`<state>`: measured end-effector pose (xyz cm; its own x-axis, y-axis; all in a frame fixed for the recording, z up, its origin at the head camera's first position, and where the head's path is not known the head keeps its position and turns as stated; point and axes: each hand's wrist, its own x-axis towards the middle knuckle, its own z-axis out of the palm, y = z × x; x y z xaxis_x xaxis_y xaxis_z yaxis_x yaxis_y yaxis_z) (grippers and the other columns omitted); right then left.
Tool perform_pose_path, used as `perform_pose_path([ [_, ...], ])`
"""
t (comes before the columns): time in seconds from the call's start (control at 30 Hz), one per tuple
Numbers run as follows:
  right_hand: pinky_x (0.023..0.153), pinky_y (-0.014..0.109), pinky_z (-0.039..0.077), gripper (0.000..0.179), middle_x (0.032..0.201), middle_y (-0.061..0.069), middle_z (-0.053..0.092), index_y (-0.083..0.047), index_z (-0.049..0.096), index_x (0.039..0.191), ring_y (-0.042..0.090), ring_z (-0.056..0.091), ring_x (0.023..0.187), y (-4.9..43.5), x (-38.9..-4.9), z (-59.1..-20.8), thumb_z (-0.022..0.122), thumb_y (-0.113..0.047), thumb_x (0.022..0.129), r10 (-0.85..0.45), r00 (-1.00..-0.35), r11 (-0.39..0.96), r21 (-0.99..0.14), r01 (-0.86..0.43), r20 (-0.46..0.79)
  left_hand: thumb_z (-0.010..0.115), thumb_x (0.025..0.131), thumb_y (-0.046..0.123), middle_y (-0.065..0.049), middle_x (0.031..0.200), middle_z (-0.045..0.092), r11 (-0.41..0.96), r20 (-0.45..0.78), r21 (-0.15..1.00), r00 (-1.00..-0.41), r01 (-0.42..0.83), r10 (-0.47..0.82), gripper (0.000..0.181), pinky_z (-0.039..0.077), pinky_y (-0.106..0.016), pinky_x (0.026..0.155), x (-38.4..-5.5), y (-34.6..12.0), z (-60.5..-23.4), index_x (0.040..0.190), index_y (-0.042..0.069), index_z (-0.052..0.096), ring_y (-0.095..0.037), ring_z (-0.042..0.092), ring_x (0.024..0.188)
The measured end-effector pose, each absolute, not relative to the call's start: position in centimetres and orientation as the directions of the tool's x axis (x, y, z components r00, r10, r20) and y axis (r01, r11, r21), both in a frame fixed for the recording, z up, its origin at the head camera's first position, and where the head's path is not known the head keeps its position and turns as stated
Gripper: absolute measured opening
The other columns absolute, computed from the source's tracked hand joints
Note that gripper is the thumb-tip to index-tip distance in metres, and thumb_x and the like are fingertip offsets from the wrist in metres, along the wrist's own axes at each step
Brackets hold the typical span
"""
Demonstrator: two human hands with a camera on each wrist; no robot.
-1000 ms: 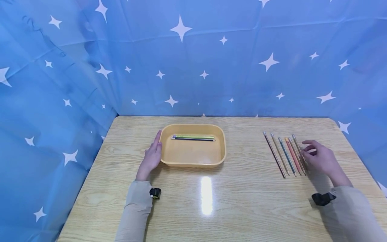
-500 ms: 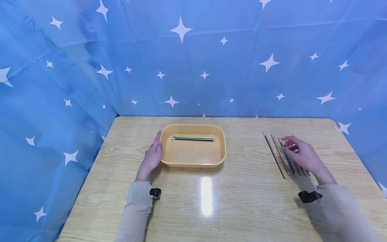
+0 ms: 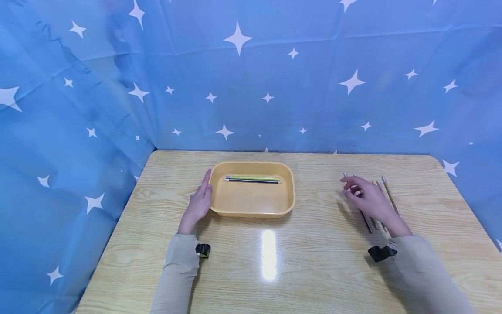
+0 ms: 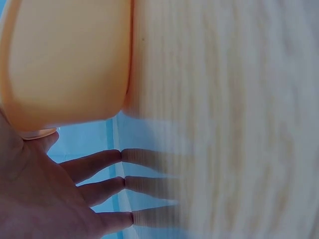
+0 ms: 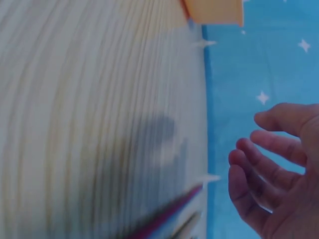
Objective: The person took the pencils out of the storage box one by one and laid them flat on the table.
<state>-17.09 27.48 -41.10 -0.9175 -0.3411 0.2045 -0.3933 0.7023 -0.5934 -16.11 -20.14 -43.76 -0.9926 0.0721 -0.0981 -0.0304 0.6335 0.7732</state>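
My left hand (image 3: 199, 204) rests against the left side of a shallow orange tray (image 3: 252, 214), fingers straight. In the left wrist view its fingertips (image 4: 115, 157) reach down to the tabletop beside the tray wall. Inside the tray lie a yellow-green pencil (image 3: 259, 178) and a dark blue pencil (image 3: 252, 181), side by side. Above a row of several pencils on the right, my right hand (image 3: 370, 200) hovers with loosely bent fingers, holding nothing. It hides much of the row; a gold pencil (image 3: 391, 195) shows at its right, and a dark red pencil (image 5: 164, 216) lies below it in the right wrist view.
The wooden table (image 3: 313, 261) carries a bright light reflection in front of the tray. A blue curtain (image 3: 298, 87) with white stars hangs behind the table and along its left side. Black wrist cameras sit on both sleeves (image 3: 178, 266).
My right hand has moved left across the pencil row, from its right end to its left end, uncovering the right-hand pencils. The left hand stays at the tray.
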Motion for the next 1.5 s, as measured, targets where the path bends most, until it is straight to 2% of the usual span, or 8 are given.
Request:
perform_pose_path([
  [0.1, 0.064, 0.025, 0.052, 0.029, 0.093, 0.012, 0.065, 0.006, 0.06, 0.12, 0.024, 0.062, 0.08, 26.1, -17.4, -41.0, 0.062, -0.003, 0.093, -0.349, -0.908, 0.685, -0.599, -0.415, 0.23, 0.017, 0.107, 0.027, -0.015, 0.157, 0.018, 0.635, -0.105, 0.772, -0.992, -0.035, 0.073, 0.052, -0.004, -0.067, 0.107, -16.1, -20.1, -43.6, 0.157, 0.02, 0.003, -0.05, 0.013, 0.139],
  [0.3, 0.066, 0.029, 0.054, 0.027, 0.102, 0.019, 0.062, 0.005, 0.061, 0.119, 0.028, 0.061, 0.085, 23.4, -18.2, -40.7, 0.061, -0.001, 0.093, -0.381, -0.886, 0.62, -0.638, -0.456, 0.264, 0.018, 0.107, 0.025, -0.015, 0.158, 0.017, 0.632, -0.108, 0.774, -0.991, -0.036, 0.076, 0.052, -0.005, -0.068, 0.106, -16.2, -20.1, -43.5, 0.157, 0.018, 0.004, -0.049, 0.012, 0.14],
  [0.53, 0.07, 0.04, 0.055, 0.026, 0.107, 0.019, 0.062, 0.005, 0.062, 0.117, 0.029, 0.06, 0.091, 20.3, -19.0, -40.4, 0.062, -0.002, 0.092, -0.391, -0.873, 0.564, -0.673, -0.478, 0.292, 0.017, 0.107, 0.028, -0.014, 0.158, 0.018, 0.636, -0.11, 0.771, -0.991, -0.032, 0.083, 0.052, -0.004, -0.067, 0.107, -16.2, -20.1, -43.5, 0.157, 0.02, 0.002, -0.049, 0.012, 0.14],
  [0.73, 0.08, 0.051, 0.052, 0.025, 0.111, 0.018, 0.061, 0.005, 0.064, 0.114, 0.034, 0.056, 0.103, 18.0, -19.4, -40.3, 0.064, 0.002, 0.089, -0.413, -0.84, 0.49, -0.693, -0.53, 0.351, 0.017, 0.107, 0.027, -0.014, 0.158, 0.017, 0.637, -0.109, 0.77, -0.991, -0.034, 0.078, 0.052, -0.005, -0.067, 0.107, -16.2, -20.1, -43.4, 0.157, 0.019, 0.003, -0.048, 0.012, 0.14],
  [0.93, 0.085, 0.055, 0.047, 0.026, 0.114, 0.018, 0.061, 0.004, 0.065, 0.112, 0.037, 0.054, 0.106, 16.1, -19.5, -40.4, 0.065, 0.001, 0.087, -0.43, -0.83, 0.463, -0.702, -0.54, 0.355, 0.017, 0.107, 0.029, -0.014, 0.158, 0.016, 0.635, -0.115, 0.771, -0.991, -0.043, 0.073, 0.053, -0.006, -0.068, 0.106, -16.3, -20.2, -43.4, 0.157, 0.02, 0.003, -0.049, 0.011, 0.14],
  [1.13, 0.086, 0.055, 0.046, 0.027, 0.114, 0.019, 0.06, 0.003, 0.065, 0.113, 0.037, 0.055, 0.104, 14.3, -19.5, -40.5, 0.065, -0.001, 0.086, -0.454, -0.823, 0.448, -0.712, -0.541, 0.341, 0.017, 0.107, 0.029, -0.014, 0.158, 0.017, 0.639, -0.12, 0.767, -0.99, -0.049, 0.068, 0.053, -0.005, -0.066, 0.107, -16.2, -20.1, -43.4, 0.157, 0.019, 0.003, -0.049, 0.011, 0.14],
  [1.27, 0.084, 0.05, 0.047, 0.027, 0.113, 0.017, 0.062, 0.003, 0.065, 0.114, 0.033, 0.056, 0.1, 13.1, -19.6, -40.6, 0.065, -0.002, 0.088, -0.476, -0.81, 0.427, -0.715, -0.554, 0.344, 0.016, 0.107, 0.03, -0.013, 0.158, 0.016, 0.642, -0.12, 0.765, -0.99, -0.05, 0.067, 0.053, -0.005, -0.065, 0.109, -16.1, -20.1, -43.4, 0.157, 0.02, 0.003, -0.048, 0.011, 0.14],
  [1.5, 0.089, 0.045, 0.049, 0.026, 0.111, 0.015, 0.064, 0.005, 0.064, 0.114, 0.029, 0.058, 0.103, 10.9, -20.0, -40.8, 0.065, 0.001, 0.088, -0.513, -0.784, 0.396, -0.714, -0.577, 0.35, 0.017, 0.107, 0.028, -0.013, 0.158, 0.017, 0.636, -0.11, 0.771, -0.991, -0.039, 0.071, 0.053, -0.001, -0.065, 0.109, -15.9, -20.0, -43.5, 0.157, 0.019, 0.004, -0.047, 0.013, 0.14],
])
